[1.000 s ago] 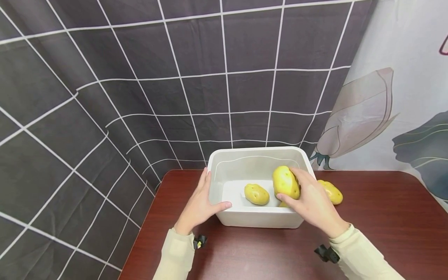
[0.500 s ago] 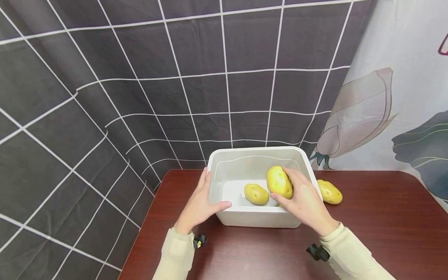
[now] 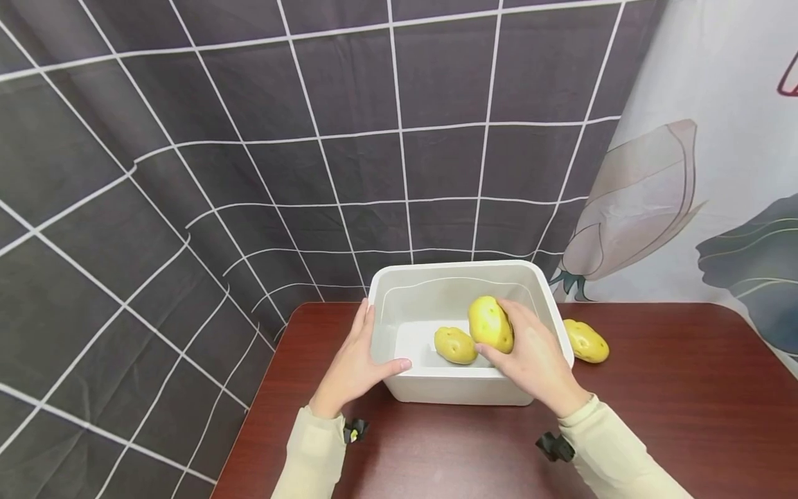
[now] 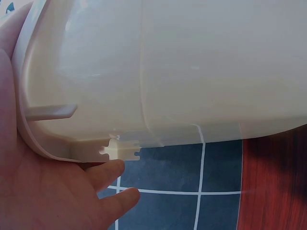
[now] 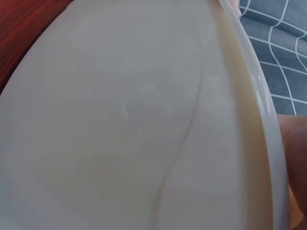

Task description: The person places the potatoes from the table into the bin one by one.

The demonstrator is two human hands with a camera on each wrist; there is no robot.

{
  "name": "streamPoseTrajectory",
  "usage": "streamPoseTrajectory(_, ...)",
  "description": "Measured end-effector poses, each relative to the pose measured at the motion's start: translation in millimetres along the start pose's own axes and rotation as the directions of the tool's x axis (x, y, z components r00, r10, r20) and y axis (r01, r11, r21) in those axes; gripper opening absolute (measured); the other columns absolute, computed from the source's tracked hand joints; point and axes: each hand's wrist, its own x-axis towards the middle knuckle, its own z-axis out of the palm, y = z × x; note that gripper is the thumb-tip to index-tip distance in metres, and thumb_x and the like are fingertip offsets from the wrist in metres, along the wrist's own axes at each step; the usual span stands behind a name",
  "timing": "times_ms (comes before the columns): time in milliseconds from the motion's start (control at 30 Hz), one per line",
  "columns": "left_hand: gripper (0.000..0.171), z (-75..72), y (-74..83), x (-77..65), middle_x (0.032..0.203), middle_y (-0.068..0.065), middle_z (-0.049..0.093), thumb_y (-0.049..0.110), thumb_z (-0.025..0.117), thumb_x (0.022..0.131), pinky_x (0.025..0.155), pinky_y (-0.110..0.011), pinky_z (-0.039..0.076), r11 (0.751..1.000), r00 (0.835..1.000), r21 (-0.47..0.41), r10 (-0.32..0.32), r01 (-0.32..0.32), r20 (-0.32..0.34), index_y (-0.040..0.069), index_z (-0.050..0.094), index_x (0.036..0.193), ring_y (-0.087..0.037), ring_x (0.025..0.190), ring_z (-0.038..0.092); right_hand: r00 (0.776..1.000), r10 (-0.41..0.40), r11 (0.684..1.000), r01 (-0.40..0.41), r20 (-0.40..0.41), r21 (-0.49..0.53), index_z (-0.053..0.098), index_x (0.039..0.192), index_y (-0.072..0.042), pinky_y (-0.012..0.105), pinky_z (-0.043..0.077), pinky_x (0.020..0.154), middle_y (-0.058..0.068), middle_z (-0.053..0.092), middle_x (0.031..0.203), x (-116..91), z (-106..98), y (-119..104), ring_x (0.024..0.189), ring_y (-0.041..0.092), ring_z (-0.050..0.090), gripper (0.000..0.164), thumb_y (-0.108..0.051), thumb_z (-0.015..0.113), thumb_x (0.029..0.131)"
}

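Note:
A pale plastic bin (image 3: 464, 391) stands on the table. My left hand (image 3: 355, 367) holds its left front corner in the head view, thumb over the rim and fingers along the outer side. The left wrist view shows the fingers (image 4: 112, 194) beside the bin's outer wall (image 4: 192, 72). My right hand (image 3: 537, 353) reaches over the front rim and grips a large yellow potato (image 3: 490, 324) between thumb and fingers, inside the bin. A smaller potato (image 3: 455, 345) lies on the bin floor just left of it. The bin's outer wall (image 5: 120, 115) hides most of that hand in the right wrist view.
Another potato (image 3: 587, 341) lies on the table right of the bin. The reddish-brown wooden table (image 3: 686, 388) extends to the right and front. A dark cloth with white grid lines (image 3: 445, 163) hangs behind and on the left; a pale flowered cloth (image 3: 654, 208) hangs at the right.
My right hand has moved left inside the bin with the large potato, closer to the smaller one. A bit of yellow seen beneath the held potato is now hidden. The left hand stays put.

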Motion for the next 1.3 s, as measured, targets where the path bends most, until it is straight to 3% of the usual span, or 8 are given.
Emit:
streamPoseTrajectory(633,0.120,-0.9,-1.4,0.7,0.169,-0.001,0.004,0.063,0.078,0.077,0.116,-0.049,0.029,1.000,1.000,0.002,0.015,-0.015,-0.006,0.003,0.017,0.160,-0.025,0.150,0.022,0.993,0.063,0.997,-0.058,0.101,-0.051,0.051,0.137,0.007,0.054,0.049,0.092,0.023,0.059,0.130,0.2,3.9,-1.9,0.111,0.037,0.059,0.074,-0.027,0.084,0.080)
streamPoseTrajectory(867,0.120,-0.3,-0.9,0.2,0.169,-0.003,0.004,0.062,0.079,0.077,0.116,-0.049,0.029,1.000,1.000,-0.007,0.016,-0.016,-0.008,0.003,0.017,0.160,-0.026,0.150,0.022,0.996,0.055,0.996,-0.050,0.070,-0.068,0.054,0.133,0.009,0.056,0.048,0.094,0.026,0.061,0.125,0.2,4.8,-1.4,0.111,0.040,0.060,0.062,-0.020,0.079,0.084)
streamPoseTrajectory(1300,0.120,-0.1,0.3,-0.8,0.169,0.000,0.003,0.062,0.079,0.077,0.115,-0.050,0.031,1.000,1.000,-0.021,-0.003,0.003,-0.001,0.006,0.016,0.161,-0.026,0.150,0.024,0.996,0.056,0.996,-0.051,0.063,-0.070,0.051,0.138,0.007,0.056,0.047,0.096,0.024,0.060,0.129,-1.9,5.3,-0.4,0.114,0.040,0.059,0.065,-0.021,0.077,0.085)
